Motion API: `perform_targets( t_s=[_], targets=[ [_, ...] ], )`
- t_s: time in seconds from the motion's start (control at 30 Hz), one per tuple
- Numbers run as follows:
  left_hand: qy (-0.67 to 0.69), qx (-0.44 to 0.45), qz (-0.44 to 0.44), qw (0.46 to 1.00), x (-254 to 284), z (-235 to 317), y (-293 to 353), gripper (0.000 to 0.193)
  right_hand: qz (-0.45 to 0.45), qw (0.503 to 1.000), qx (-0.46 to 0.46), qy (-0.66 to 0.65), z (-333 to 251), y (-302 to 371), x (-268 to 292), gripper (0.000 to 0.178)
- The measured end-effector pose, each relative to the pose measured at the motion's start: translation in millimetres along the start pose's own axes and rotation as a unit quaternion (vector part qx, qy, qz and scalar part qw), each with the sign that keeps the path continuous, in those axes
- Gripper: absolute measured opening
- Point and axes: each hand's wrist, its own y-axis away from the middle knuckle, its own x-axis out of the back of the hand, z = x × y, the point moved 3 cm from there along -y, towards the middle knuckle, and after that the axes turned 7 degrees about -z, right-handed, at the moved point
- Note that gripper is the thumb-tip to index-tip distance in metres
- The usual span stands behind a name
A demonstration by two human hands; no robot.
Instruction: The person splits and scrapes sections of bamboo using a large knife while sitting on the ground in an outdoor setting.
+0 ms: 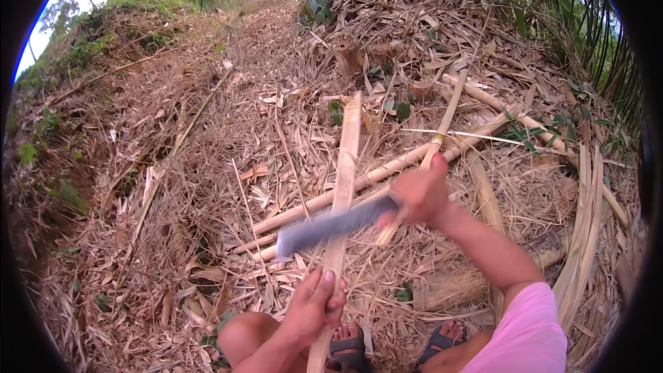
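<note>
From where I watched, the person's left hand was down low, its fingers wrapped around a long, flat strip of pale bamboo with the thumb pressed along its face. The strip rose out of that grasp, tilted slightly to the right, its far end well up over the littered ground, while its near end passed below the hand toward the person's body.

The right hand was clenched on a broad-bladed knife, the handle hidden inside the fist. The dark blade lay across the strip, above the left hand, and pointed left. It was blurred, so I couldn't fairly say whether its edge touched the bamboo or hung just over it.

A pink sleeve covered the upper right arm. Sandals showed below, either side of the strip's line. Beyond the knife, slim poles lay slantwise over dry leaves, a thick log rested nearer the right foot, and a sheaf of pale strips leaned at the far right.
</note>
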Motion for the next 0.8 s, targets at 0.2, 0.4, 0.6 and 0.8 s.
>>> perform_targets(
  t_s=[0.2,0.4,0.6,0.8],
  targets=[
    [0.033,-0.006,-0.02,0.999,6.0,-4.9,0.6,0.028,-0.019,0.992,-0.106,-0.063,-3.2,6.0,-28.0,0.068],
    [0.015,0.045,-0.03,0.998,-0.8,-7.6,-1.3,0.029,0.117,0.991,-0.019,0.067,65.6,-4.9,-27.8,0.064],
    [-0.012,0.025,-0.002,1.0,7.5,-11.1,-2.8,0.028,0.105,0.991,0.066,0.044,-8.1,20.0,-31.2,0.065],
    [-0.011,0.069,-0.019,0.997,3.5,-19.9,-11.7,0.026,-0.025,0.979,-0.203,-0.006,85.2,15.7,-53.3,0.062]
  ],
)
